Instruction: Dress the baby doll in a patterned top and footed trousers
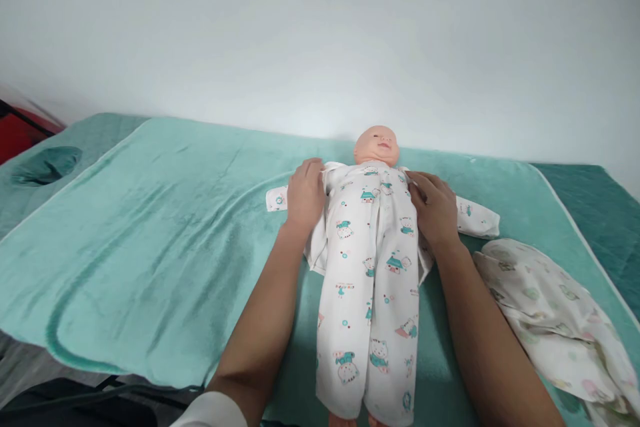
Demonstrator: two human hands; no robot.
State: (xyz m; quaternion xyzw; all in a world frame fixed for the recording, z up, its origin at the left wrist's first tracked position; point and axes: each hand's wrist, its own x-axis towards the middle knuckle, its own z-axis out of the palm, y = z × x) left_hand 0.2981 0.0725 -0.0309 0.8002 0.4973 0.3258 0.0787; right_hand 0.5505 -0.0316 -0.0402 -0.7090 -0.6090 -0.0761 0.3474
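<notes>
A baby doll point(377, 145) lies on its back on a teal towel point(165, 227), head toward the wall. It wears a white printed sleepsuit point(370, 267). My left hand point(304, 195) rests at the doll's shoulder on my left, fingers curled onto the suit's sleeve. My right hand point(434, 207) lies on the other side of the chest, fingers closed on the suit's cloth near the shoulder. The doll's bare feet show at the bottom edge.
A crumpled patterned cloth point(555, 320) lies on the towel to the right of my right arm. The towel covers a padded teal table point(600, 207) against a white wall. A red object point(15, 133) sits far left.
</notes>
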